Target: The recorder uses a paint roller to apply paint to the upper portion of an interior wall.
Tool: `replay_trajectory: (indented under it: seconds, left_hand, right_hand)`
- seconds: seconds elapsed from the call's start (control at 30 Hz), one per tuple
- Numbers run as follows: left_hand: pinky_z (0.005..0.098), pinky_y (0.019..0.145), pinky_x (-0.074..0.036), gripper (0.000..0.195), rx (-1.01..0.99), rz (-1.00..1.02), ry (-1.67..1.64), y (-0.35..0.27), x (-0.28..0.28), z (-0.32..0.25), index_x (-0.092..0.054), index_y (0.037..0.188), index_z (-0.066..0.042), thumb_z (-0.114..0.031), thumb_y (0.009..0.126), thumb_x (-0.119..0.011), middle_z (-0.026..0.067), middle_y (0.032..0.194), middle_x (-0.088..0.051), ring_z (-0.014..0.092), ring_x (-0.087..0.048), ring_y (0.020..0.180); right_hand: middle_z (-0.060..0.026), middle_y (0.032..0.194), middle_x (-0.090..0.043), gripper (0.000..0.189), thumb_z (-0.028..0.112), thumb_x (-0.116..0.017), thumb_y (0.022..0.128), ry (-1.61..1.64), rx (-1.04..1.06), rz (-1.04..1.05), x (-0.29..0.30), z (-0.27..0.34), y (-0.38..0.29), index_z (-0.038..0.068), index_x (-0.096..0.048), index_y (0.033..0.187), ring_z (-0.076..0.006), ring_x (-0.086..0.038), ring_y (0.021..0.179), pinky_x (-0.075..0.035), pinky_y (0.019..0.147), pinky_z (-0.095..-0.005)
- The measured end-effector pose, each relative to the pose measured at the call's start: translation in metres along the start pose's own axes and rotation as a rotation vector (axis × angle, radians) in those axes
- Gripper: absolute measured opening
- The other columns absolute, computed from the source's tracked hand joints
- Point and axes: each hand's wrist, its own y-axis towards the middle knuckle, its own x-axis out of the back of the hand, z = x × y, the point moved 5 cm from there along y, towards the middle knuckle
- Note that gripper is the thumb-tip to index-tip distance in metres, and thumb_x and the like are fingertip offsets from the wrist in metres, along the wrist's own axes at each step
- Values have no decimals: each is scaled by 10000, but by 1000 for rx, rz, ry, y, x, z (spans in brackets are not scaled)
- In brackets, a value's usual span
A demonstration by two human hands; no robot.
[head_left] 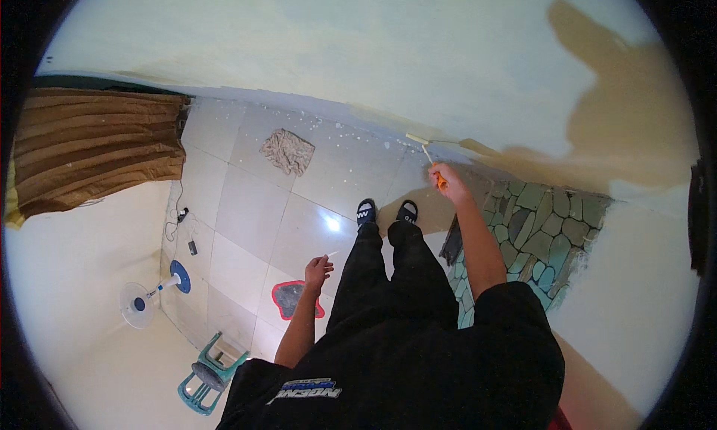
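My right hand (446, 179) is closed around the orange handle of a small paint roller (418, 139). The roller's narrow sleeve lies at the lower part of the pale wall (358, 43), near the floor edge. Between the fingers of my left hand (319, 271), out to the left of my legs, is a thin white stick-like thing, maybe a cigarette. White paint spots dot the tiled floor (255, 197) along the wall. A crumpled patterned cloth (288, 152) lies on those tiles.
A brown curtain (101, 150) hangs at the left. Near the left wall are a standing fan (180, 276), a cable with a power adapter (192, 247) and a green plastic chair (207, 376). A red-edged grey mat (288, 300) lies by my left arm. Stone-patterned surfacing (538, 223) is at right.
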Motion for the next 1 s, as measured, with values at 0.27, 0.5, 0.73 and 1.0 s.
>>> replay_trajectory:
  seconds: [0.27, 0.5, 0.73, 1.0]
  left_hand:
    - [272, 564, -426, 347, 125, -19, 19, -10, 27, 57, -496, 990, -41, -342, 819, -510, 86, 836, -596, 156, -575, 706]
    - [309, 598, -429, 367, 230, -1, 22, -10, 29, 77, -485, 1011, -50, -354, 809, -514, 95, 860, -593, 177, -573, 730]
    - [310, 624, -428, 357, 182, 17, 26, 0, 15, 56, -493, 1002, -51, -349, 807, -513, 84, 848, -589, 174, -565, 749]
    - [293, 619, -430, 351, 146, -4, -11, -10, 21, 48, -497, 1004, -47, -341, 813, -512, 87, 859, -592, 174, -569, 751]
  right_hand:
    - [1, 555, -410, 121, 18, -505, 730, 97, -39, -166, -8, -2, 6, 69, -404, 688, -65, -397, 408, -325, 346, -185]
    - [-36, 533, -453, 104, 73, -533, 706, -49, 45, -122, -20, -4, -85, 38, -460, 641, -123, -419, 387, -343, 359, -239]
    - [-33, 537, -462, 123, 110, -541, 713, -96, 22, -156, -18, -5, -82, 45, -475, 632, -114, -424, 402, -348, 369, -253]
    - [-9, 555, -415, 130, 24, -523, 706, 100, 39, -113, -2, -5, 31, 77, -408, 676, -91, -406, 418, -348, 359, -210]
